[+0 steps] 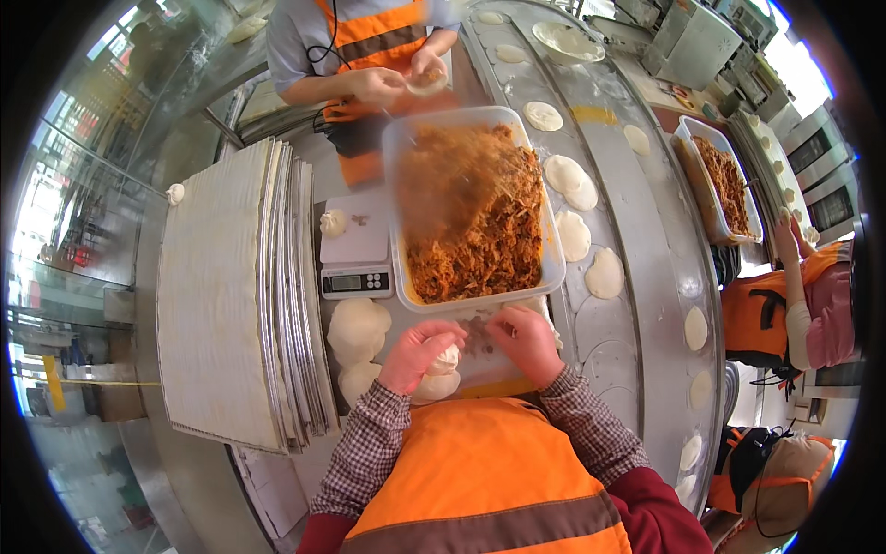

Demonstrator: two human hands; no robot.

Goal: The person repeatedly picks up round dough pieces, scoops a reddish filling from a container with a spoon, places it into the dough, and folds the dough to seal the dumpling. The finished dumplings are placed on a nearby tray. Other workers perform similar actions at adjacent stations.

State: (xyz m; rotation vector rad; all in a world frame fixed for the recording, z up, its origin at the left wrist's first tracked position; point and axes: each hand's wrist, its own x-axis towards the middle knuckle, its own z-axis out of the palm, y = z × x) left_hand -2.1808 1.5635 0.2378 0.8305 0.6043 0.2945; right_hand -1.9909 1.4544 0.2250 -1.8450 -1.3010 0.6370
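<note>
My left hand point(423, 354) holds a pleated dough bun point(445, 360) just above some flat dough rounds point(437, 388). To its right, my right hand point(522, 341) is raised over the steel table, its fingers curled; whether anything small is between them cannot be told. In front of both hands stands a plastic tub of shredded orange-brown filling point(484, 256), partly blurred by a smear on the view. A digital kitchen scale point(356, 280) is left of the tub, with a closed bun point(333, 223) on its plate. Stacked dough rounds point(358, 330) lie near my left hand.
A tall stack of lined trays point(214, 298) stands at left, one bun point(175, 194) at its edge. Dough rounds point(604, 273) lie along the metal conveyor point(664, 270) at right. A co-worker's hands point(401, 83) hold a filled wrapper opposite; other people and a second filling tub point(723, 183) are farther right.
</note>
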